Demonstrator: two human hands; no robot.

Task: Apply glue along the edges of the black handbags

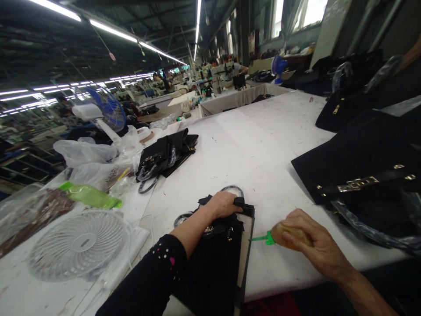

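A black handbag [210,267] lies on the white table in front of me, its pale inner board [244,245] showing along the right side. My left hand [224,205] is closed on the bag's folded edge near the top, fingertips toward the right side. A plastic-wrapped handle [234,188] loops out just beyond that hand. My right hand [312,239] squeezes a glue bottle [289,236] of amber liquid with a green nozzle [261,238]. The nozzle points left, its tip at the bag's right edge; whether it touches cannot be made out.
A white fan [83,241] stands on the left, beside a green plastic packet [92,195] and clear bags. More black bags lie at the far left [167,153] and right [365,166]. A blue fan [107,107] and distant people at sewing machines are beyond the white table [250,145].
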